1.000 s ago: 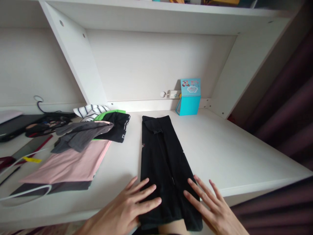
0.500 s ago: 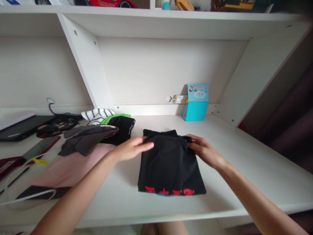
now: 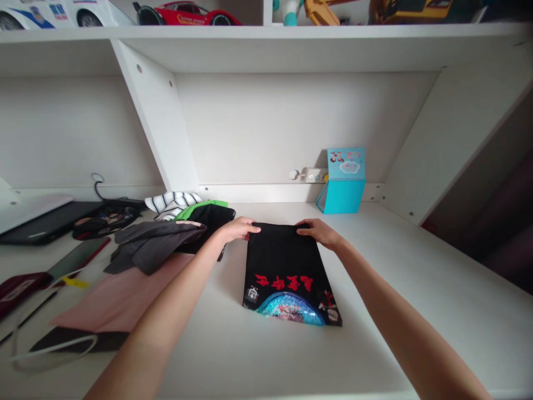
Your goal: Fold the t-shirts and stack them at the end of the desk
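Observation:
A black folded garment point(image 3: 287, 272) with red characters and a blue round print lies on the white desk point(image 3: 408, 289). My left hand point(image 3: 238, 229) rests on its far left corner, fingers curled over the edge. My right hand point(image 3: 318, 231) lies on its far right corner, fingers bent down onto the cloth. Both hands press or grip the far edge of the garment.
A heap of clothes point(image 3: 162, 239) in grey, black, green, pink and stripes lies to the left. A teal box point(image 3: 345, 180) stands at the back wall. A laptop point(image 3: 37, 219) and cables sit far left. Toy cars point(image 3: 187, 12) stand on the shelf above.
The long black garment was folded in half away from me, then folded over again so the printed side faces up. Both hands moved from the near edge to the far edge.

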Available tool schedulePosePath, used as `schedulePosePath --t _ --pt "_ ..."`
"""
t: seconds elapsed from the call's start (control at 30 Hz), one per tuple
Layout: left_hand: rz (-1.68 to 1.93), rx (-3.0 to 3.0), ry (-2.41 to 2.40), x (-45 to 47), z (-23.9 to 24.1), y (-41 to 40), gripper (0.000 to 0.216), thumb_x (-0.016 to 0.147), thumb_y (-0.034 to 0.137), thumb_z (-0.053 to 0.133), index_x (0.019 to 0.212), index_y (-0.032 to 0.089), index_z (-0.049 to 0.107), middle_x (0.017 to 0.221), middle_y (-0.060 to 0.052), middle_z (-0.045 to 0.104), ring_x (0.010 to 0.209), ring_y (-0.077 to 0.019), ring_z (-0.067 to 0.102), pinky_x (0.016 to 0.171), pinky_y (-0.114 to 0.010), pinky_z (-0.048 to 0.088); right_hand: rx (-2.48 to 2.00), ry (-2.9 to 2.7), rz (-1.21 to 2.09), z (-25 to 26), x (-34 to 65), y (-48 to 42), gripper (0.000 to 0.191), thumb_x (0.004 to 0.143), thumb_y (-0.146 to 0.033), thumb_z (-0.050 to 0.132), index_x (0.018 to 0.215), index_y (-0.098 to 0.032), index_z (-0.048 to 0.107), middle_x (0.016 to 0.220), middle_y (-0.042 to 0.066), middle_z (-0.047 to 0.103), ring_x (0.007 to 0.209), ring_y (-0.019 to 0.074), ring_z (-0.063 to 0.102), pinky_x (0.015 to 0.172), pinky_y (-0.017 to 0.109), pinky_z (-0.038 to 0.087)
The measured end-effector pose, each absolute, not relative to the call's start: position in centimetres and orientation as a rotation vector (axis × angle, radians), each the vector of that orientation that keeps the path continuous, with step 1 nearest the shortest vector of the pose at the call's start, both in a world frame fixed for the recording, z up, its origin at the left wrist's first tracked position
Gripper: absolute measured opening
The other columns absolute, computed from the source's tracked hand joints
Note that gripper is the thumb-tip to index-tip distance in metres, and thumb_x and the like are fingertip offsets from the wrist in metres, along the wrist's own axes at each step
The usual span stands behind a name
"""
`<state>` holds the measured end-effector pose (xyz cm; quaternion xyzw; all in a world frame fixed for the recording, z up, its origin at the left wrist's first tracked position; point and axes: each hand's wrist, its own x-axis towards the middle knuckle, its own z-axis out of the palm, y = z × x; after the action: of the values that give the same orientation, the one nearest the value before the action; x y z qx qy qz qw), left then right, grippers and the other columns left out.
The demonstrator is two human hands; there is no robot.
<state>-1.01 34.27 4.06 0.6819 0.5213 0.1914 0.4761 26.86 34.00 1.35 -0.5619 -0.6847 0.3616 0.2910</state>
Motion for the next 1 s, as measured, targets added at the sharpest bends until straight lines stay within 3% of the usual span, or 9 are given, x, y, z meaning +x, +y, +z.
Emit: schedulePosePath --t 0.13,0.23,0.37,0.47,0.57,0.63,0.73,0.83,1.0 --pt "0.484 1.879 1.576 -0.1 3.1 36.0 0.02 0.059 0.027 0.072 0.074 0.015 0.066 0.084 -0.007 0.068 0.093 -0.0262 0.06 0.08 -0.031 0.044 -1.696 -1.932 0.677 0.7 26.3 35.7 0.026 0.081 -0.027 0.063 0.103 -0.013 0.061 0.108 0.008 0.062 0.1 0.0207 0.057 0.087 0.039 0.046" --pt "0.515 1.948 1.611 0.6 1.8 36.4 0.017 0.056 0.021 0.073 0.071 0.016 0.065 0.089 -0.008 0.068 0.102 -0.03 0.057 0.089 -0.033 0.04 -1.785 -2.036 0.588 0.0 25.9 36.0 0.025 0.088 -0.031 0.055 0.107 -0.015 0.058 0.112 0.006 0.058 0.098 0.0184 0.057 0.084 0.04 0.048" --pt "0.554 2.012 1.55 0.8 2.4 36.6 0.018 0.063 0.022 0.07 0.078 0.015 0.065 0.094 -0.01 0.067 0.098 -0.0276 0.058 0.088 -0.032 0.041 -1.796 -2.121 0.506 2.2 26.2 35.5 0.02 0.086 -0.031 0.058 0.094 -0.013 0.061 0.093 0.003 0.063 0.081 0.0147 0.061 0.072 0.032 0.051" --pt "0.77 2.07 1.392 0.8 5.8 36.2 0.022 0.071 0.025 0.064 0.089 0.014 0.062 0.1 -0.009 0.064 0.095 -0.0214 0.058 0.087 -0.03 0.042 -1.722 -2.076 0.314 6.7 27.1 34.2 0.012 0.078 -0.023 0.064 0.084 -0.013 0.065 0.082 0.003 0.064 0.08 0.0179 0.06 0.073 0.03 0.047" --pt "1.168 2.055 1.099 0.7 10.6 34.2 0.044 0.073 0.026 0.063 0.114 0.016 0.05 0.1 -0.006 0.059 0.085 -0.0152 0.058 0.082 -0.03 0.044 -1.585 -1.949 0.054 11.5 28.2 30.8 0.02 0.081 -0.025 0.058 0.097 -0.015 0.063 0.092 0.006 0.062 0.088 0.0207 0.058 0.078 0.031 0.044" --pt "1.245 2.075 0.969 0.4 13.2 32.2 0.059 0.073 0.026 0.064 0.127 0.016 0.041 0.099 -0.005 0.057 0.081 -0.0135 0.057 0.08 -0.031 0.044 -1.398 -1.887 -0.157 13.4 28.4 27.4 0.022 0.081 -0.028 0.056 0.099 -0.016 0.061 0.092 0.006 0.059 0.083 0.0189 0.057 0.075 0.031 0.044" --pt "1.053 2.299 0.935 -0.4 14.3 29.0 0.043 0.078 0.026 0.059 0.118 0.015 0.053 0.1 -0.005 0.057 0.087 -0.0159 0.056 0.083 -0.031 0.042 -1.142 -1.966 -0.343 13.2 27.5 21.7 0.016 0.083 -0.025 0.052 0.093 -0.017 0.061 0.083 0.005 0.056 0.074 0.0167 0.055 0.067 0.029 0.045" --pt "0.654 2.541 1.026 -1.6 11.5 27.0 0.023 0.078 0.018 0.052 0.098 0.017 0.065 0.096 -0.004 0.059 0.087 -0.0173 0.057 0.082 -0.028 0.042 -1.041 -2.33 -0.12 10.6 26.2 16.9 0.017 0.085 -0.021 0.048 0.096 -0.017 0.061 0.086 0.007 0.058 0.079 0.0178 0.057 0.067 0.028 0.047" --pt "-0.1 2.499 1.229 -2.6 6.7 25.2 0.039 0.069 0.008 0.054 0.103 0.023 0.065 0.103 -0.004 0.061 0.094 -0.0209 0.059 0.082 -0.027 0.044 -0.854 -2.721 0.78 7.5 26.6 14.7 0.024 0.087 -0.026 0.05 0.109 -0.024 0.061 0.095 0.002 0.066 0.083 0.0147 0.063 0.073 0.025 0.049"
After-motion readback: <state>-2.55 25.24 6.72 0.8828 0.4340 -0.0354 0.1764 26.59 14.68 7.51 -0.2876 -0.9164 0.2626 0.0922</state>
